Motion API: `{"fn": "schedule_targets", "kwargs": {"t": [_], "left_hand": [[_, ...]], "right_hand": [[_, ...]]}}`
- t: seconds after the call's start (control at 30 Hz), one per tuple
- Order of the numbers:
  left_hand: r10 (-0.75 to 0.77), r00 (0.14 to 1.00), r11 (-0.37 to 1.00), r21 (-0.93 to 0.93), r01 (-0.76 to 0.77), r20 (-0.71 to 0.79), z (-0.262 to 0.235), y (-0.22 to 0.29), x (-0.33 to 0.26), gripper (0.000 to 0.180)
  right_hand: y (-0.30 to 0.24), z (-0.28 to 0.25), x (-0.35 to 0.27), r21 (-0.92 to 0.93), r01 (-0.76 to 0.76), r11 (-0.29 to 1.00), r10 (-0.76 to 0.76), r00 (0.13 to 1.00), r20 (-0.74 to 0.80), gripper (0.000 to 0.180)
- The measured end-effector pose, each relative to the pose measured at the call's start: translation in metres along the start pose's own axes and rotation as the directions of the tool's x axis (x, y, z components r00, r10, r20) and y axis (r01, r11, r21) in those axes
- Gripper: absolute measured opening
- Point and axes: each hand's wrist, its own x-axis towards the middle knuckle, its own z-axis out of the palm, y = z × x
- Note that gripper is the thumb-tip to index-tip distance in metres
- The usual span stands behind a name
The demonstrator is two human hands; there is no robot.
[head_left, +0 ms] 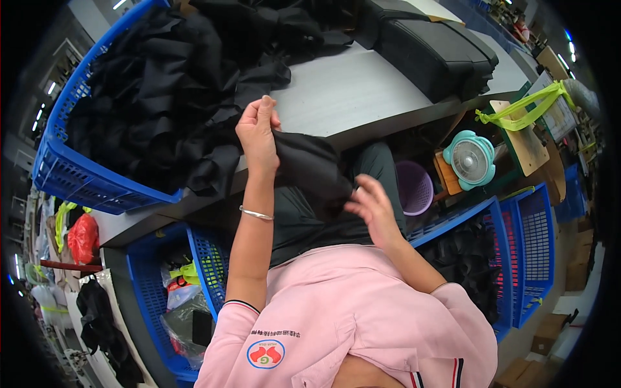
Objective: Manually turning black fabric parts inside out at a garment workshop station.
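My left hand [260,137] is raised at the front edge of the white table, its fingers closed and the thumb pointing up. It grips one end of a black fabric piece [307,161], which stretches down and right over my lap. At the other end of the fabric is my right hand [375,208], slightly blurred, its bent fingers apart and the fingertips at the cloth's edge. Beyond my left hand, a heap of similar black fabric pieces [162,97] fills a tilted blue crate [97,187] and spills onto the white table [349,84].
A black stack of padded-looking pieces [427,52] lies at the table's far right. Below it stand a purple bin [414,187] and a small turquoise fan [470,160]. Blue crates flank me, one at left [145,278] with bags, another at right [501,258] with black pieces.
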Motion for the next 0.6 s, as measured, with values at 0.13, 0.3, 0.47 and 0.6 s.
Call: {"fn": "schedule_targets", "kwargs": {"t": [0.13, 0.3, 0.47, 0.6], "left_hand": [[0.016, 0.995, 0.999, 0.039, -0.02, 0.097, 0.016, 0.001, -0.022, 0.026], [-0.007, 0.977, 0.998, 0.063, -0.006, 0.211, 0.027, 0.009, -0.039, 0.036], [-0.23, 0.957, 0.973, 0.05, 0.225, 0.178, -0.006, 0.011, -0.026, 0.038], [-0.411, 0.854, 0.897, -0.022, 0.441, 0.32, -0.034, -0.023, -0.026, 0.034]], "right_hand": [[-0.031, 0.031, 0.027, -0.49, 0.562, 0.667, -0.587, 0.801, 0.12, 0.065], [-0.059, 0.068, 0.058, -0.622, 0.573, 0.534, -0.491, 0.809, 0.325, 0.04], [-0.076, 0.037, 0.074, -0.027, 0.238, 0.971, -0.216, 0.919, 0.329, 0.022], [-0.106, 0.018, 0.095, -0.03, 0.453, 0.891, -0.443, 0.882, 0.161, 0.022]]}}
